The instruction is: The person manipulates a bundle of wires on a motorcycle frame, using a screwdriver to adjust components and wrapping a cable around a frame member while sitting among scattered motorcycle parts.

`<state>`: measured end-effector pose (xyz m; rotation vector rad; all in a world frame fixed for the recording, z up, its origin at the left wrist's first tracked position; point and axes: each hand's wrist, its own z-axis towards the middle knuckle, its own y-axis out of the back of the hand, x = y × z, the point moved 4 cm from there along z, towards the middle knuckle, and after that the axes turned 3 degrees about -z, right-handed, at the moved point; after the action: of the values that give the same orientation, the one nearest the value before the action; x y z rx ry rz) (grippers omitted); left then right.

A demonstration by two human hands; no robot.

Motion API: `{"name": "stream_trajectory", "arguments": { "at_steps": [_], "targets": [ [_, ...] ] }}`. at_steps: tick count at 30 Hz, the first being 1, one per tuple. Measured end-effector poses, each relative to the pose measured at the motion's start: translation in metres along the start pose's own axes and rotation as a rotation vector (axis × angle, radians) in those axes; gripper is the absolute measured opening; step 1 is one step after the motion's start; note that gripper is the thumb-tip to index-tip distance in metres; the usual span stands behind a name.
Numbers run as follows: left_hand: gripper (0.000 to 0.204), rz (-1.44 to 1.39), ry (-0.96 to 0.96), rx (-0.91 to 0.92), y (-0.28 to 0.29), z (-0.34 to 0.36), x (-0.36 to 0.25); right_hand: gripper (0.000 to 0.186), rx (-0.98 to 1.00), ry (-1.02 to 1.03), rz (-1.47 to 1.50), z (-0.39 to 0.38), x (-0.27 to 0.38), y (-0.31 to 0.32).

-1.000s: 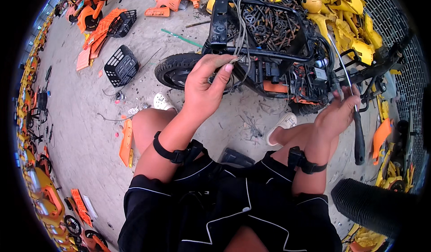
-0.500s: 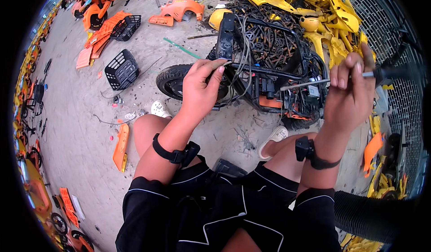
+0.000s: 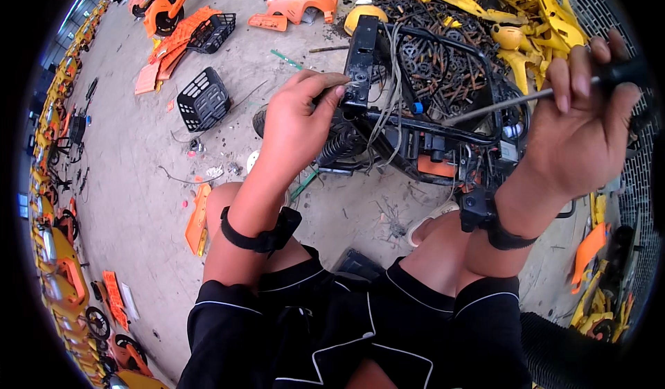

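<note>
My right hand [image 3: 575, 119] grips a long screwdriver [image 3: 509, 105] by its dark handle, the metal shaft pointing left across the black frame [image 3: 359, 60] of a stripped scooter. My left hand [image 3: 298, 119] is closed in a pinch beside the frame's upright end plate; what lies between thumb and forefinger is too small to make out. Grey cables [image 3: 393, 91] hang over the frame just right of those fingers. Below the left hand shows a coil spring [image 3: 339, 145]. Lower right on the frame sit wiring and an orange part [image 3: 436, 166].
Behind the frame lies a heap of rusty metal parts [image 3: 436, 56], with yellow body panels [image 3: 499, 4] beyond. Black baskets [image 3: 203, 99] and orange panels [image 3: 301, 4] lie on the floor to the left. A dark brick wall [image 3: 641, 153] stands at right; scooters line the far left.
My right hand has moved right and nearer with the screwdriver, its shaft now tilted more steeply. The left hand stays pinched, now against the frame's end plate. The view has shifted slightly.
</note>
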<state>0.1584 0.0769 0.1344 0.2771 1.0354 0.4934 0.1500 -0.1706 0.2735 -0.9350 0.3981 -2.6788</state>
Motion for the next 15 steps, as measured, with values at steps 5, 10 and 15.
{"name": "stream_trajectory", "arguments": {
  "at_steps": [5,10,15],
  "targets": [
    [0.015,0.075,-0.09,0.016,-0.006,-0.006,0.015,0.047,-0.004,-0.012,-0.009,-0.009,-0.019,0.004],
    [0.016,0.12,-0.163,0.1,-0.006,0.003,0.015,0.046,0.031,-0.03,-0.027,-0.024,-0.04,-0.003],
    [0.015,0.187,-0.192,0.146,-0.007,0.006,0.007,0.045,0.039,-0.046,-0.03,-0.027,-0.058,-0.005]
  ]
}}
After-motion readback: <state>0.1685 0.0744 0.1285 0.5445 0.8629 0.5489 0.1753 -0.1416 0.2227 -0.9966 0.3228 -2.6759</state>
